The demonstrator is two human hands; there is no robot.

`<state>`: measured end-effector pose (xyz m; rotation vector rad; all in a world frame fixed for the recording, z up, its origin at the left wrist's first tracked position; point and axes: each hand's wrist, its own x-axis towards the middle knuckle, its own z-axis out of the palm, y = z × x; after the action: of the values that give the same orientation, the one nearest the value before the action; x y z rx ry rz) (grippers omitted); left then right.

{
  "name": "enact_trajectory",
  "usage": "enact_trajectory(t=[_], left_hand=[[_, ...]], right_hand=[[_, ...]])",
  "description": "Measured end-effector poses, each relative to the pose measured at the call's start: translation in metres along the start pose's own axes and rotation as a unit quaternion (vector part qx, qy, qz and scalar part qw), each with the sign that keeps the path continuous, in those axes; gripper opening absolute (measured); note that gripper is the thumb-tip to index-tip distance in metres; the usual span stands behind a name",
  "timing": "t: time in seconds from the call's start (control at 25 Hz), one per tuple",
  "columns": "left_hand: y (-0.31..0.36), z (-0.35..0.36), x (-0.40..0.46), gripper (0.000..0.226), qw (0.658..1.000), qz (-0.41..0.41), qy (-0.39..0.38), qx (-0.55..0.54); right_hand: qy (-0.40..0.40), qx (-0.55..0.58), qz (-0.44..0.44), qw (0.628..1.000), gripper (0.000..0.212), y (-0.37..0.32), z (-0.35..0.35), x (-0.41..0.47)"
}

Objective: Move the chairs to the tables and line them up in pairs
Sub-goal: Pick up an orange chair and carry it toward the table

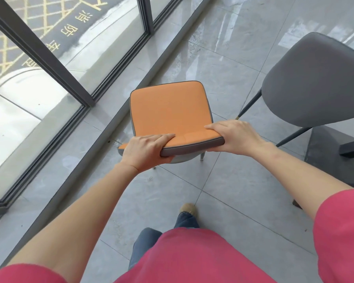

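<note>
An orange chair (pixel 170 111) with a grey back shell and thin metal legs is in front of me on the grey tiled floor, its seat pointing away from me. My left hand (pixel 145 152) grips the left end of its backrest's top edge. My right hand (pixel 235 135) grips the right end. A second chair (pixel 317 80), seen from its grey back, stands to the right with dark slim legs. No table top is clearly in view.
A floor-to-ceiling window with dark frames (pixel 55 64) runs along the left, with a raised grey sill strip (pixel 102 127) below it. A dark grey block and a dark bar (pixel 335 158) sit low at the right. My feet (pixel 188 209) stand on the tiles behind the chair.
</note>
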<state>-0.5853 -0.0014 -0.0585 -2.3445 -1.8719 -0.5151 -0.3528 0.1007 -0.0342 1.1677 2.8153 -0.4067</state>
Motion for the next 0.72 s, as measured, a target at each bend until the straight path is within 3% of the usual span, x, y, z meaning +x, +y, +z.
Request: enact_trajectory(t=[0.28, 0.72], left_hand=[[-0.002, 0.003, 0.002, 0.037, 0.999, 0.033, 0.021, -0.001], [-0.030, -0.012, -0.020, 0.042, 0.990, 0.118, -0.041, -0.066]], right_hand=[[-0.014, 0.021, 0.072, 0.997, 0.046, -0.010, 0.002, -0.001], [0.004, 0.030, 0.212, 0.977, 0.041, -0.069, 0.027, -0.028]])
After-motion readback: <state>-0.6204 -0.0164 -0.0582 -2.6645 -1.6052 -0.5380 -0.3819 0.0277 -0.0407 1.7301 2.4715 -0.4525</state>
